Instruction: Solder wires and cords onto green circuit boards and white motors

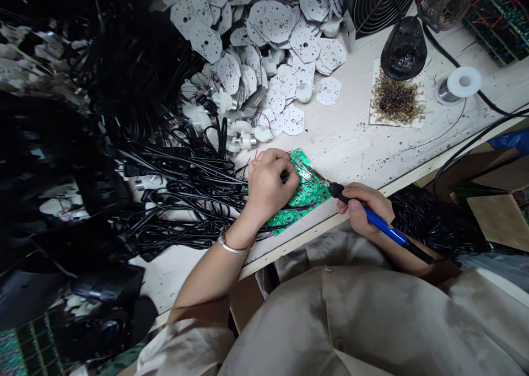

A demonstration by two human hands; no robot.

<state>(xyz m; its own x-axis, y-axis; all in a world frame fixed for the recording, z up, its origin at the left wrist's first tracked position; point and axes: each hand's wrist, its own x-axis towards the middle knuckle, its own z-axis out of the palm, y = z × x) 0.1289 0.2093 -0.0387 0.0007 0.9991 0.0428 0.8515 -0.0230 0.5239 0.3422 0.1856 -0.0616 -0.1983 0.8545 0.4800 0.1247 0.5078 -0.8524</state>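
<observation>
A green circuit board (303, 199) lies on the workbench close to its front edge. My right hand (366, 208) grips a blue soldering iron (384, 227), its metal tip angled left over the upper part of the board. Over the board's left side is my left hand (273, 180), thumb and forefinger closed in a pinch; thin wires show beside the fingers, but what sits between the fingertips is too small to make out. Black cables (198, 194) run from the left up to the board and under my left wrist.
White octagonal circuit boards (270, 20) are heaped at the back. Toward the right stand a black fan (378, 4), a dark scoop-shaped holder (404, 48), a card with brown residue (397, 103) and a solder spool (463, 82). A coil stand (444, 9) and more green boards (502, 28) sit behind.
</observation>
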